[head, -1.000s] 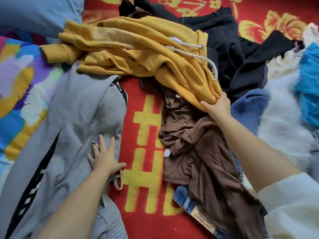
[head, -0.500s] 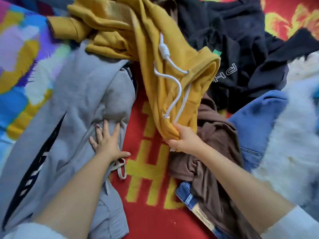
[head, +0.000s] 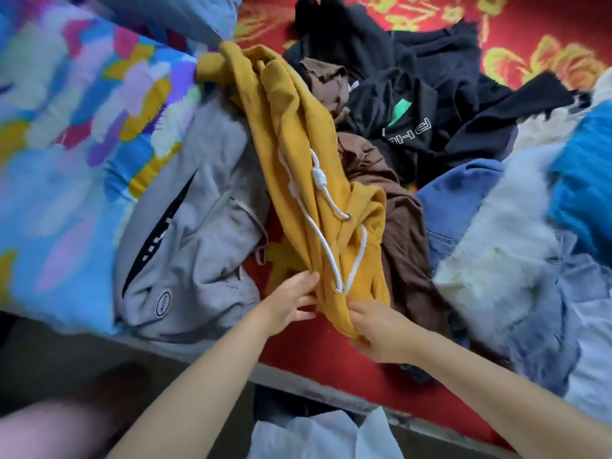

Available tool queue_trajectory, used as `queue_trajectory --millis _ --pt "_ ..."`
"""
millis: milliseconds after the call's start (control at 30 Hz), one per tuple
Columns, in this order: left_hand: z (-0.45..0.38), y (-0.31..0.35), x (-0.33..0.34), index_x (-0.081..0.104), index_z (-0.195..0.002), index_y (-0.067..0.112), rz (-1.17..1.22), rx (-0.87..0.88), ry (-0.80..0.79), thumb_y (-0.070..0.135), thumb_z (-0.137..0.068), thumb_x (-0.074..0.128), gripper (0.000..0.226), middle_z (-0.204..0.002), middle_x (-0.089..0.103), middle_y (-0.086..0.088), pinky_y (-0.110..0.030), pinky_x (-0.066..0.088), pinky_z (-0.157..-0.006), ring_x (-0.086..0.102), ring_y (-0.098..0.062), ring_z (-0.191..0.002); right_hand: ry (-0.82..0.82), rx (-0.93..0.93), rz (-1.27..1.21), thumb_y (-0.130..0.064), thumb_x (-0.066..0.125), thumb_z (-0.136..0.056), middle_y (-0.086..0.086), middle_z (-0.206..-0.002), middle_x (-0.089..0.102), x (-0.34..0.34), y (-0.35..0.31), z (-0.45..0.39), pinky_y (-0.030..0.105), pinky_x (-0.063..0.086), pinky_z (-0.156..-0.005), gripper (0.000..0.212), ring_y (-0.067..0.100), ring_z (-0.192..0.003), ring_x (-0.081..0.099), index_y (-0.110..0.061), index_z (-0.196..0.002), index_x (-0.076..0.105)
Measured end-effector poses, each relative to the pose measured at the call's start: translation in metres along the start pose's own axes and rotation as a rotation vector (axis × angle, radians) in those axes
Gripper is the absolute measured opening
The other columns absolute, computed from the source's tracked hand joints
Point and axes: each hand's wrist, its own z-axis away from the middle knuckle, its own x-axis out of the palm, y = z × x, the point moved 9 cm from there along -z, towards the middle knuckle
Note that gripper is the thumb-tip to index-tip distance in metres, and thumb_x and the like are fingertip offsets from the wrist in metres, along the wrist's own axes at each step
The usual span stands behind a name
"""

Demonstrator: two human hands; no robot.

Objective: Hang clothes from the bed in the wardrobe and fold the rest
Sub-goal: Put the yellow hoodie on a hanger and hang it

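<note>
- Hands met at the near end of the mustard-yellow hoodie (head: pixel 298 134), close to the bed's front edge.
- The right hand (head: pixel 381 329) was closed on the hoodie's lowest fold, fingers curled under the cloth.
- The left hand (head: pixel 291 303) touched the same bunch from the other side, fingertips pressed into the fabric; whether it truly pinched the cloth could not be told.
- The hoodie ran as a long twisted rope from the hands up toward the multicoloured quilt (head: pixel 66 127), its white drawstring (head: pixel 326 240) looping down the front to a metal eyelet just above the hands.
- A grey garment (head: pixel 198 233) with a black stripe lay crumpled to the left of it, touching the quilt.
- A brown garment (head: pixel 400 226) lay just right of the hoodie, partly under it.
- Black clothes (head: pixel 410 127) with pale lettering lay behind, on the red bedspread (head: pixel 311 346).
- Denim (head: pixel 453 200), white fluffy fabric (head: pixel 496 246) and blue knitwear (head: pixel 589 180) were heaped at the right.
</note>
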Motion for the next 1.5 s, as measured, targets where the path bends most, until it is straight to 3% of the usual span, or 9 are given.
queue_trajectory --millis 100,267,367,600,733,967,1100,1233,1500 --pt "0.005 -0.020 0.019 0.051 -0.113 0.014 0.090 0.027 0.101 0.014 -0.093 0.051 0.020 -0.094 0.063 -0.001 -0.028 0.052 -0.068 0.061 -0.016 -0.083 -0.058 -0.084 0.054 -0.001 0.068 -0.055 0.009 -0.071 0.057 0.025 -0.025 0.034 0.022 0.042 -0.044 0.025 0.026 -0.055 0.054 -0.003 -0.079 0.059" --pt "0.041 -0.031 0.010 0.052 -0.088 0.004 0.184 0.109 0.468 -0.012 -0.084 0.038 0.022 -0.073 0.053 -0.008 -0.023 0.043 -0.049 0.051 -0.018 -0.061 -0.140 0.043 -0.062 -0.001 0.044 -0.086 0.007 -0.138 0.044 0.047 -0.015 0.104 0.024 0.032 -0.101 0.052 0.021 -0.124 0.042 -0.006 -0.138 0.039" --pt "0.086 -0.019 -0.002 0.046 -0.069 0.004 0.222 0.167 0.556 -0.010 -0.079 0.032 0.022 -0.068 0.043 -0.009 -0.025 0.036 -0.054 0.043 -0.020 -0.057 -0.020 0.155 -0.032 0.003 0.042 -0.087 0.004 -0.132 0.052 0.021 0.004 0.124 0.013 0.032 -0.092 0.046 0.020 -0.123 0.047 -0.009 -0.130 0.050" --pt "0.214 0.052 0.057 0.055 -0.091 0.003 0.123 0.422 0.157 0.015 -0.050 0.057 0.043 -0.070 0.061 -0.010 -0.022 0.050 -0.051 0.060 -0.018 -0.057 0.385 0.235 -0.083 -0.032 0.070 -0.079 0.014 -0.145 0.031 -0.055 -0.054 0.057 0.038 0.029 -0.107 0.084 0.031 -0.134 0.029 -0.004 -0.143 0.024" --pt "0.321 0.077 0.085 0.055 -0.102 0.009 -0.092 0.654 0.112 0.017 -0.045 0.069 0.060 -0.077 0.070 -0.002 -0.021 0.053 -0.055 0.067 -0.012 -0.066 0.565 0.110 -0.305 -0.019 0.057 -0.073 0.009 -0.096 0.064 -0.106 -0.135 0.046 0.035 0.046 -0.069 0.032 0.030 -0.091 0.058 -0.006 -0.102 0.061" --pt "0.473 0.031 0.024 0.059 -0.091 0.012 -0.360 0.675 0.908 0.021 -0.033 0.072 0.059 -0.089 0.064 -0.017 -0.033 0.049 -0.067 0.059 -0.027 -0.078 0.615 -0.114 -0.559 0.008 0.046 -0.080 -0.006 -0.067 0.057 -0.193 -0.254 0.076 0.004 0.037 -0.048 0.028 0.008 -0.068 0.051 -0.014 -0.073 0.061" --pt "0.603 -0.030 0.020 0.063 -0.097 0.017 -0.567 0.560 1.685 0.009 -0.063 0.072 0.036 -0.090 0.060 -0.002 -0.024 0.037 -0.067 0.055 -0.021 -0.085 0.505 -0.425 -0.349 0.006 0.051 -0.069 -0.009 -0.049 0.050 -0.198 -0.384 0.109 0.014 0.035 -0.047 0.023 -0.001 -0.052 0.045 -0.016 -0.066 0.058" --pt "0.698 -0.138 0.040 0.065 -0.097 0.014 -0.491 0.405 1.943 0.008 -0.071 0.067 0.027 -0.094 0.064 -0.004 -0.026 0.040 -0.072 0.058 -0.026 -0.094 0.350 -0.704 -0.243 -0.011 0.044 -0.048 -0.010 -0.047 0.054 -0.159 -0.503 0.166 0.016 0.038 -0.048 0.024 0.002 -0.051 0.049 -0.023 -0.063 0.059" --pt "0.732 -0.369 0.096 0.057 -0.077 0.019 -0.279 0.116 1.339 0.049 -0.077 0.060 0.031 -0.071 0.057 0.008 -0.017 0.040 -0.059 0.052 -0.002 -0.061 0.407 -1.327 0.059 -0.004 0.041 -0.047 0.004 -0.069 0.061 -0.036 -0.684 0.266 0.024 0.035 -0.063 0.047 0.026 -0.072 0.056 -0.006 -0.084 0.068"
